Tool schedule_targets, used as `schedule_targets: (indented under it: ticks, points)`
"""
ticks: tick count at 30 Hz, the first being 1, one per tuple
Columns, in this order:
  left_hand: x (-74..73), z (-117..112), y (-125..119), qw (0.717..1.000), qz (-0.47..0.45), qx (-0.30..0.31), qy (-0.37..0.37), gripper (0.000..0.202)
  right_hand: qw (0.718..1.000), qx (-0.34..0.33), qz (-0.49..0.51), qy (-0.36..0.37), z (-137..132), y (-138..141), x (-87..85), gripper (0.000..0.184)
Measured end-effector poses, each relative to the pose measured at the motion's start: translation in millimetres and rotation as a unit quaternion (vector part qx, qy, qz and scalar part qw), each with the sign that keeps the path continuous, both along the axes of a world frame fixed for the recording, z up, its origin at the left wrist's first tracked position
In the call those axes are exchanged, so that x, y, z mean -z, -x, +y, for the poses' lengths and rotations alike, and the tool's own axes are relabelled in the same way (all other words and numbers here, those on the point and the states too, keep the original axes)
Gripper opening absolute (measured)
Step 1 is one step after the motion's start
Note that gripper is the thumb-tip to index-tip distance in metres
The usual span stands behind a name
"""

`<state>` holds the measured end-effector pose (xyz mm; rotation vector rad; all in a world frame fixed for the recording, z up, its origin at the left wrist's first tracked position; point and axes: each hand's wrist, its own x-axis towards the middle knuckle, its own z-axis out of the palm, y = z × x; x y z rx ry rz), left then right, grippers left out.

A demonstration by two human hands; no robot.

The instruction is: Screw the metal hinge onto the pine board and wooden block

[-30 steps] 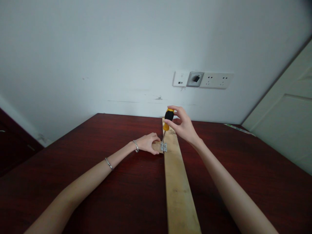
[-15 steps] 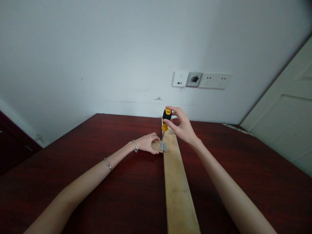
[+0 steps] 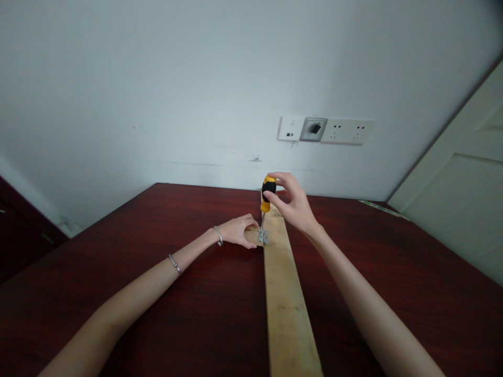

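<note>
My right hand (image 3: 288, 201) grips the yellow and black handle of a screwdriver (image 3: 269, 189) between thumb and fingers. Its shaft points down, slightly tilted, with the tip at a small metal hinge (image 3: 263, 237). That hinge bridges a long wooden board (image 3: 288, 293) and a short wooden piece (image 3: 252, 235) butted against the board's left edge. My left hand (image 3: 238, 230) is closed round the short piece, thumb on the near side and fingers on the far side. Whether a screw sits under the tip is too small to tell.
Everything lies on a dark red wooden table (image 3: 188, 324), its far edge by a white wall (image 3: 196, 78). Sockets and a switch plate (image 3: 346, 131) are on the wall. A thin printed strip (image 3: 383, 209) lies at the far right, near a pale door (image 3: 471, 173).
The screwdriver handle has turned and tilted slightly in my right hand, its tip still at the hinge. My left hand and both wooden pieces have stayed in place.
</note>
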<state>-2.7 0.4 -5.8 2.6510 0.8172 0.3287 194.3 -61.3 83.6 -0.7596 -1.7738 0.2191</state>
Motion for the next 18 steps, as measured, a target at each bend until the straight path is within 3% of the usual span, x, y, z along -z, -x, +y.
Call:
schedule_targets:
  ticks: [4, 11, 18]
  points:
    - [0.1, -0.1, 0.1, 1.000, -0.004, 0.001, 0.001, 0.060, 1.000, -0.026, 0.014, 0.008, 2.0, -0.9, 1.4, 0.031]
    - [-0.5, -1.3, 0.0, 1.000, -0.014, 0.007, -0.003, 0.057, 0.999, 0.030, 0.014, -0.013, -0.5, 2.5, -0.3, 0.029]
    - [0.8, -0.4, -0.2, 1.000, -0.012, 0.006, -0.002, 0.057, 0.999, -0.044, 0.021, 0.015, 5.9, -3.0, 4.6, 0.032]
